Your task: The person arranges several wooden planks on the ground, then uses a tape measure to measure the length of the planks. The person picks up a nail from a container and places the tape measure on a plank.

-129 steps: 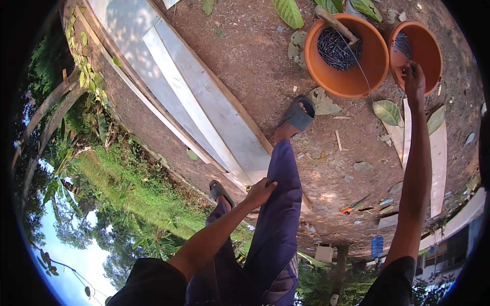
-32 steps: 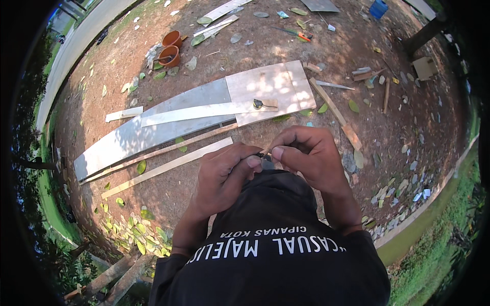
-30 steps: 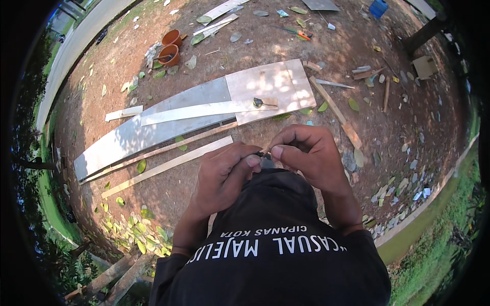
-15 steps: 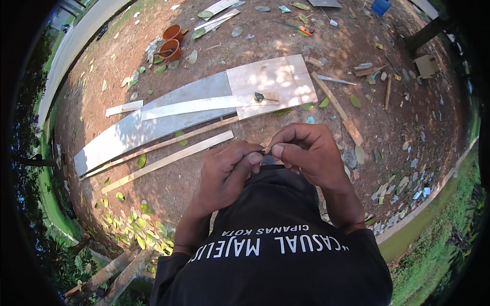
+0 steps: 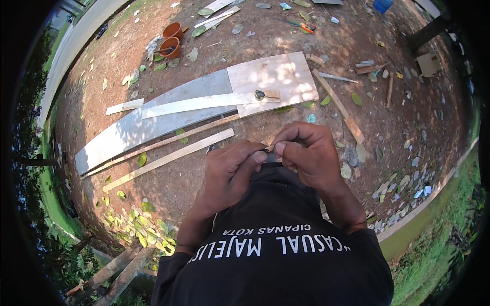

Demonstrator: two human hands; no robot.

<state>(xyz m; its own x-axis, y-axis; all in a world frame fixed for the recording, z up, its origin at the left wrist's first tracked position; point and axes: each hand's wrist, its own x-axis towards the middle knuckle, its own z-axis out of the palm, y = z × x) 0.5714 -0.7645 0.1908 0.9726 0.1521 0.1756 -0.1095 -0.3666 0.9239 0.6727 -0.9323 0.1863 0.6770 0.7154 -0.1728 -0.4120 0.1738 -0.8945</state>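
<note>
In front of my chest my two hands nearly meet at the fingertips. My left hand [image 5: 227, 173] is closed in a pinch on a small dark piece [image 5: 268, 149] with a tan, wood-coloured part; its kind is too small to make out. Thumb and forefinger of my right hand [image 5: 306, 153] pinch at the other end of the same piece, largely covering it. Beyond my hands lie a long grey board [image 5: 184, 94] and a pale plywood sheet [image 5: 270, 69]. A white strip [image 5: 194, 104] rests across both, with a tape measure [image 5: 260, 95] on its right end.
Wooden slats [image 5: 168, 159] lie nearer me on the left, and a wood batten [image 5: 337, 104] on the right. Beside it is a saw blade [image 5: 334, 77]. Farther off are orange pots [image 5: 170, 48], an orange-handled tool [image 5: 306, 28] and a cardboard box [image 5: 429, 65]. Leaves litter the dirt.
Both hands have shifted slightly to the right together, still pinching the small piece. The boards and tools on the ground lie as before.
</note>
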